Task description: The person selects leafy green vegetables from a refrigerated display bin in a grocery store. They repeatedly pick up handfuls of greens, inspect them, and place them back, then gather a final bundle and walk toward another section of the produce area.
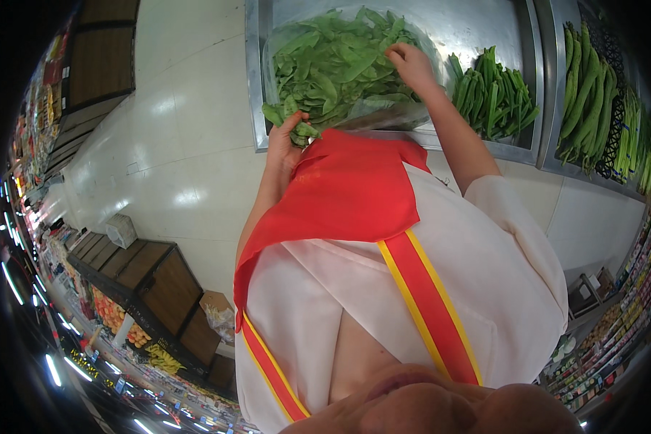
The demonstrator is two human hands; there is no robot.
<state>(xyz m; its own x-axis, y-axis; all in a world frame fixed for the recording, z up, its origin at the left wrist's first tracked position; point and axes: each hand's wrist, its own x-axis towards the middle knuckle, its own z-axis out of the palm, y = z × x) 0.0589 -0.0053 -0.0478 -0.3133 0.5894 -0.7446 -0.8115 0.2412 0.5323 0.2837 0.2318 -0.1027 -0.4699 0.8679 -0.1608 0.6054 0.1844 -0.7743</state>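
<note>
A large heap of flat green snow peas (331, 65) lies in a clear plastic bag (382, 111) on a stainless-steel tray (466, 24). My left hand (287, 135), at the near left corner of the tray, is closed around a small bunch of snow pea pods (306, 130). Over the right side of the heap is my right hand (412, 65), its fingertips drawn together at the pods. Whether a pod is pinched between those fingers cannot be made out.
Okra-like green pods (491, 97) are piled at the tray's right. Beyond the divider lie long green gourds (588, 87) and bundled green stalks (629, 135). Brown wooden display stands (163, 287) with fruit are behind on the left. Pale floor tiles (195, 135) extend leftward.
</note>
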